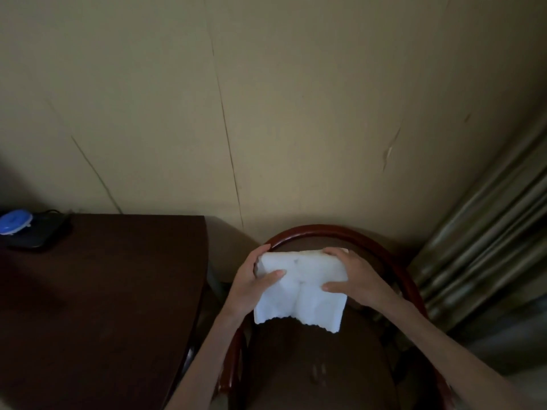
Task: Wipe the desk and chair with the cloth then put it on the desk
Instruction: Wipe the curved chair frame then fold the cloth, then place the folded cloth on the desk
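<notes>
Two hands on one white cloth [299, 287]: L hand [254, 284] & R hand [350, 276] each pinch a side, long axis L–R, held over chair [393, 261] seat; desk [103, 291] lies to L, nearer L hand.

No writing, label, brand, number or sign can be read anywhere in this dim view, not even on the blue round thing [13, 221] at the desk's [97, 291] far corner.

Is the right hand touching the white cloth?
Touching. The head view shows the right hand gripping the white cloth, thumb pressed on its front and fingers curled over its top edge.
</notes>
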